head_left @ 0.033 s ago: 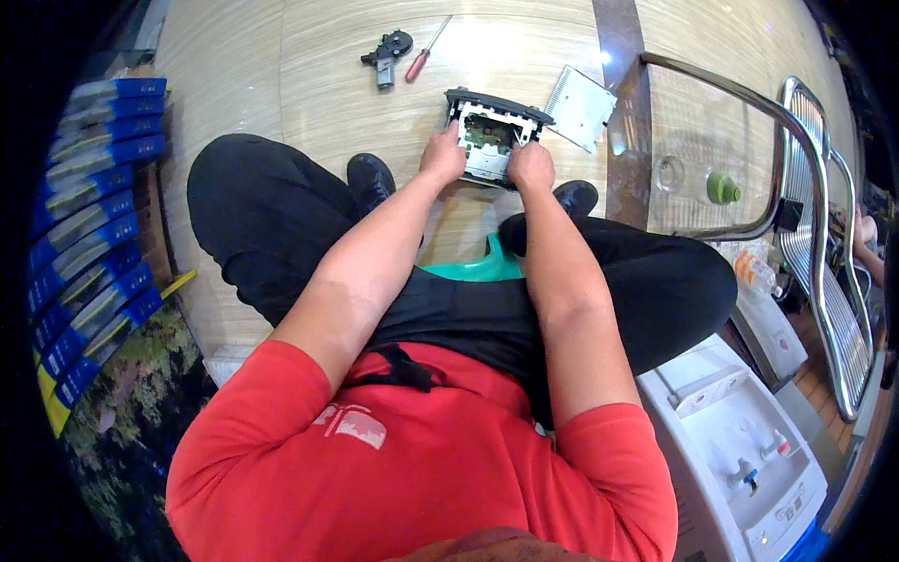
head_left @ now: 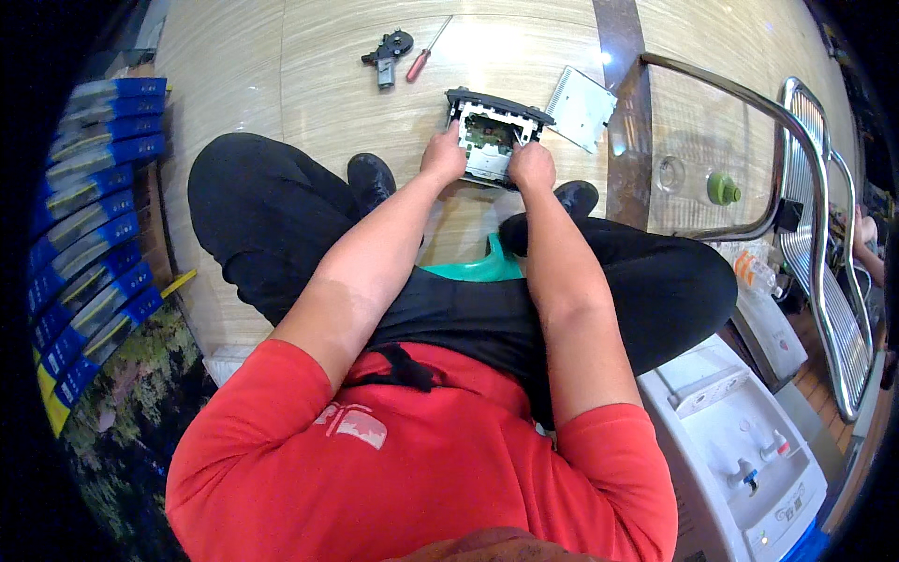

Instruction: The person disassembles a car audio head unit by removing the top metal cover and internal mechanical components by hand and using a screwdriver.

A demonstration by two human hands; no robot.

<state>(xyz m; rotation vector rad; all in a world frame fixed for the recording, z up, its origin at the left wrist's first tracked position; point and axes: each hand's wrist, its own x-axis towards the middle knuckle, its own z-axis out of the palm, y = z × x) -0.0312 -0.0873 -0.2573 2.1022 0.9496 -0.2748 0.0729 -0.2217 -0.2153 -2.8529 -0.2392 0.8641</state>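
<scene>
An opened car stereo unit (head_left: 489,167) is between my hands, over the floor beyond my feet. Its black front panel faces away from me, and a green circuit board shows inside the silver metal frame. My left hand (head_left: 444,155) is closed around its left side, and my right hand (head_left: 532,169) grips the right side. The fingertips of both hands are hidden behind the unit. Just to the right of it lies a flat silver metal cover (head_left: 581,108) with slots along one edge. Farther off are a screwdriver (head_left: 419,66) with a red handle and a black and grey geared motor (head_left: 387,61).
A green plastic stool (head_left: 476,270) shows between my legs. To the right stand a metal-framed glass table (head_left: 707,140) bearing a green-capped container (head_left: 722,188), a metal bench (head_left: 810,234) and a white water dispenser (head_left: 740,440). Blue-and-yellow packages (head_left: 98,206) line the left side.
</scene>
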